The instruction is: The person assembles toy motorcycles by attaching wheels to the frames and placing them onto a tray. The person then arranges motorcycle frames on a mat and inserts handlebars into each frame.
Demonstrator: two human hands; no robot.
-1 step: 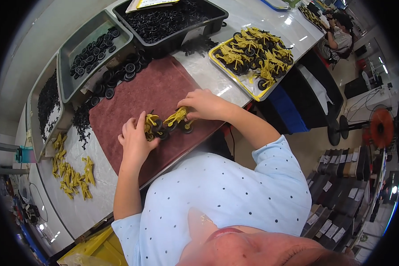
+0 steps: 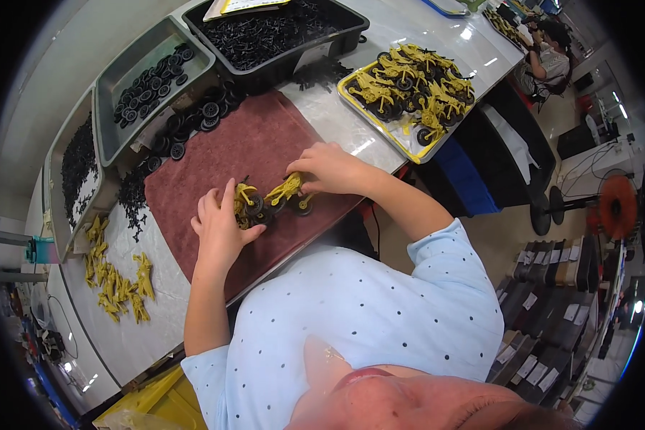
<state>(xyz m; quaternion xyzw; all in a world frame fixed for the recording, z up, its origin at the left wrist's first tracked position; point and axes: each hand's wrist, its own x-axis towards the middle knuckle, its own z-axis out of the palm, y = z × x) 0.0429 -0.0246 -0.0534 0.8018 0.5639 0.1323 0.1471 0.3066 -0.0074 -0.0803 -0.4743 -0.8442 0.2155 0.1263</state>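
Note:
Over the reddish-brown cloth, my left hand [image 2: 218, 221] is closed round a yellow toy motorcycle [image 2: 246, 195] with black wheels; the palm hides part of it. My right hand [image 2: 328, 170] pinches a second yellow toy motorcycle [image 2: 285, 188] by its upper end, and black wheels show beneath it. The two toys are close together, with black wheels between them; I cannot tell whether they touch. Both hands are low over the cloth [image 2: 226, 154], near the table's front edge.
A tray [image 2: 413, 156] heaped with yellow toy motorcycles stands at the far right. Behind the cloth are a grey bin [image 2: 111, 93] of black wheels and a black bin [image 2: 265, 68] of small black parts. Loose yellow body pieces [image 2: 115, 287] lie at the left. Another person [image 2: 552, 64] sits at the far right.
My left thumb has shifted slightly toward my body beside the left toy motorcycle. My right hand looks unmoved.

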